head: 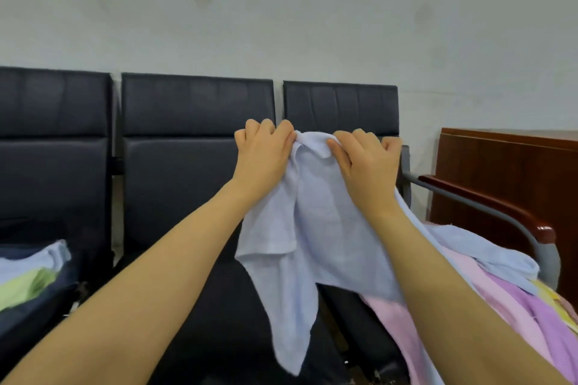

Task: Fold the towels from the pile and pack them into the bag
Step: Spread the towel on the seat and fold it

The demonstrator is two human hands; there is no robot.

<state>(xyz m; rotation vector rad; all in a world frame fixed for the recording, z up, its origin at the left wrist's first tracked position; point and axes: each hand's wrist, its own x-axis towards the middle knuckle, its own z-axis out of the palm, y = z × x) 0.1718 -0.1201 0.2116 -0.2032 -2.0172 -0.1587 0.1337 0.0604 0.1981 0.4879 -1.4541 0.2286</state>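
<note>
pale blue towel (316, 228) raised on outstretched arms, left hand (262, 156) and right hand (366, 162) grip pinching its top edge

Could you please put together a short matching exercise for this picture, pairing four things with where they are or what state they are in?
Things:
1. pale blue towel
2. bag
3. pile of towels
4. wooden cabinet

Places or states:
A. heaped on the seat at the right
B. held up in the air by both hands
C. against the wall at the far right
D. on the seat at the left, with folded towels inside

Pairs: 1-B, 2-D, 3-A, 4-C. The left hand and right hand each pinch the towel's top edge.
</note>
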